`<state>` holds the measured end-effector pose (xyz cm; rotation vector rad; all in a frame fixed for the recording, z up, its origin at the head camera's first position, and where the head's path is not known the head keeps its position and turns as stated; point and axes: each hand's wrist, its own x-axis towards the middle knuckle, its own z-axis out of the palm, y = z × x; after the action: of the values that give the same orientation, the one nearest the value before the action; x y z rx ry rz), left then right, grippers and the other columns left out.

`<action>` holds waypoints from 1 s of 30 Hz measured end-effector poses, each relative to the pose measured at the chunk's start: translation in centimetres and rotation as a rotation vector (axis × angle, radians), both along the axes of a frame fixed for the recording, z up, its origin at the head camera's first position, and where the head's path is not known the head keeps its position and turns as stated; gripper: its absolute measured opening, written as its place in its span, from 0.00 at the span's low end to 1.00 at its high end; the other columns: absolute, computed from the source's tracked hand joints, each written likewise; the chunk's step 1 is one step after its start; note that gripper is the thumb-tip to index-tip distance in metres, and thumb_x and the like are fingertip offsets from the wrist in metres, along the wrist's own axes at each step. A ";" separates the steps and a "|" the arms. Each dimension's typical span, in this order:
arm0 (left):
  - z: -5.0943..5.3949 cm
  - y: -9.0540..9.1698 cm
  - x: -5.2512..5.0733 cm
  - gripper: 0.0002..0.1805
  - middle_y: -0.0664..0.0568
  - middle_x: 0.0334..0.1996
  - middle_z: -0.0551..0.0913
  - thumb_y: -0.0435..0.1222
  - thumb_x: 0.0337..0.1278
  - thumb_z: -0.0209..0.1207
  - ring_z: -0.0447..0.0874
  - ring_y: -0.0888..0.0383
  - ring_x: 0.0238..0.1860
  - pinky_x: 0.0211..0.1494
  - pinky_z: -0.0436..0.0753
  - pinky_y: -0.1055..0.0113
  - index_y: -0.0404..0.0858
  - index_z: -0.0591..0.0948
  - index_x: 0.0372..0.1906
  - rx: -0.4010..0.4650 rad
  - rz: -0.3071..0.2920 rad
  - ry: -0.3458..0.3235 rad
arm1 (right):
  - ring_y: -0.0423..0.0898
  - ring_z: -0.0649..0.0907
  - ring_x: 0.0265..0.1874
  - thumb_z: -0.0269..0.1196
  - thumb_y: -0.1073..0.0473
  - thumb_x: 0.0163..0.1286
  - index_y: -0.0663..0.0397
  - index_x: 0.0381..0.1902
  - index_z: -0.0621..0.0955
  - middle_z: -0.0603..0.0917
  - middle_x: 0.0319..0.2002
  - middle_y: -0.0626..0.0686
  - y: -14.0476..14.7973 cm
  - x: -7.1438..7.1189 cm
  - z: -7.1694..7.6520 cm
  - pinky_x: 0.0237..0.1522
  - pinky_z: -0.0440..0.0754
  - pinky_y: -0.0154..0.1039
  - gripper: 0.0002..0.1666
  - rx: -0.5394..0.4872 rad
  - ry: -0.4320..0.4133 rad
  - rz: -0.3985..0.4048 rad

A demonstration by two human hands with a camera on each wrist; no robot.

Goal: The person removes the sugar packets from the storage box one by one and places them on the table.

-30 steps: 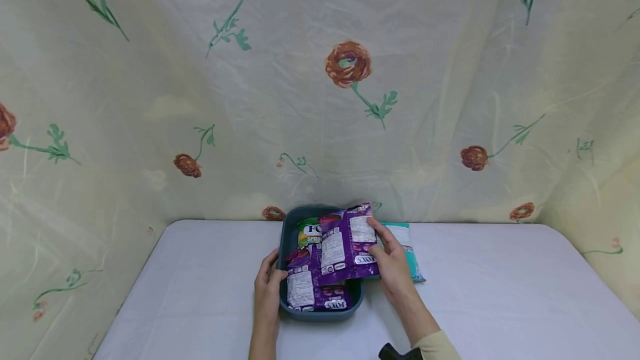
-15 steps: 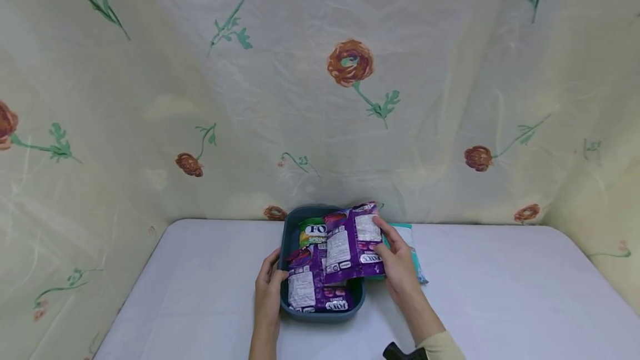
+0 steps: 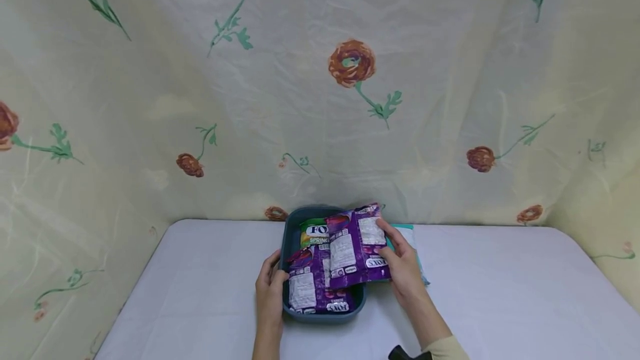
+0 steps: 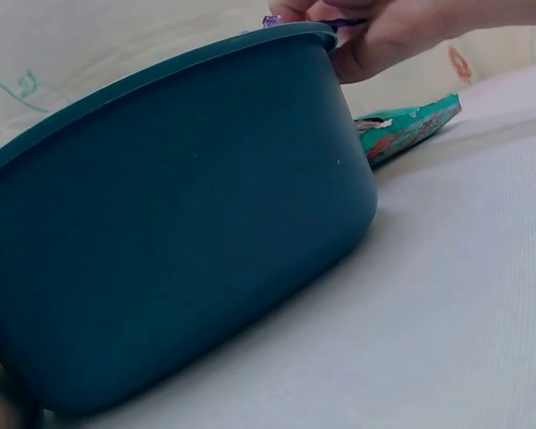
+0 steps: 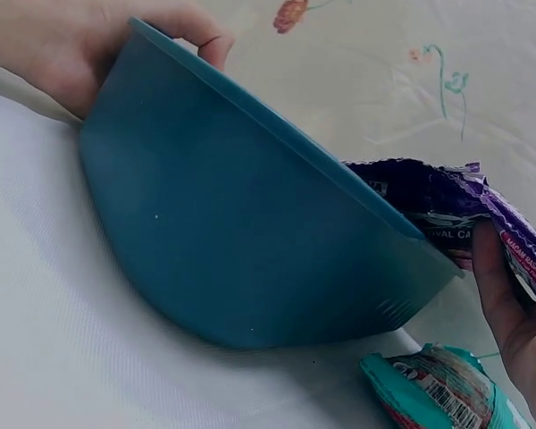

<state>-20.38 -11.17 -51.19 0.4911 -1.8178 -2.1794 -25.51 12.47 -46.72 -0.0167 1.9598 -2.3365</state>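
Observation:
My left hand [image 3: 269, 285] grips the left rim of a dark blue plastic basin [image 3: 325, 318], its thumb over the edge. My right hand [image 3: 404, 271] pinches the right side of a purple Fox's candy bag [image 3: 345, 257], held tilted over the basin's right rim. Another purple candy bag [image 3: 302, 289] lies inside, partly covered by the held one. Behind it, a green candy bag [image 3: 309, 228] shows its upper part. In the right wrist view, a purple bag [image 5: 420, 192] reaches past the rim to the right hand's fingers.
A teal bag [image 5: 438, 393] lies on the table just right of the basin, partly hidden behind my right hand in the head view. White cloth covers the table [image 3: 200, 288]. A flower-printed curtain [image 3: 250, 110] hangs behind and at both sides.
My right hand and the held candy bag have shifted slightly right, with the bag dipping a little lately. The left hand keeps its grip on the basin.

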 end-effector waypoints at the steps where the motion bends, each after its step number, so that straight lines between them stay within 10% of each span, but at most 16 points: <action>1: 0.0 0.0 0.0 0.28 0.46 0.63 0.74 0.29 0.53 0.47 0.70 0.53 0.64 0.66 0.65 0.56 0.44 0.72 0.62 0.001 0.001 0.000 | 0.45 0.65 0.66 0.46 0.73 0.64 0.44 0.70 0.64 0.58 0.73 0.45 0.1 0.0 0.0 0.50 0.76 0.27 0.37 0.003 -0.001 0.003; 18: -0.3 0.6 0.0 0.27 0.44 0.59 0.77 0.29 0.52 0.48 0.74 0.51 0.61 0.54 0.71 0.74 0.43 0.74 0.60 -0.028 0.029 0.021 | 0.48 0.62 0.69 0.46 0.72 0.65 0.41 0.70 0.64 0.55 0.74 0.46 1.2 0.7 -0.3 0.50 0.76 0.26 0.37 0.047 0.000 0.009; 30: -0.4 0.1 0.2 0.28 0.46 0.63 0.74 0.30 0.51 0.48 0.71 0.52 0.64 0.62 0.67 0.61 0.45 0.72 0.62 -0.010 -0.011 0.006 | 0.50 0.63 0.68 0.47 0.71 0.67 0.41 0.69 0.65 0.52 0.74 0.43 1.4 1.1 -0.6 0.50 0.78 0.31 0.34 0.066 0.018 0.050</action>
<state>-20.18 -11.03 -51.60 0.4730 -1.8316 -2.1754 -24.36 13.86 -47.34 -0.0822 2.0192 -2.2477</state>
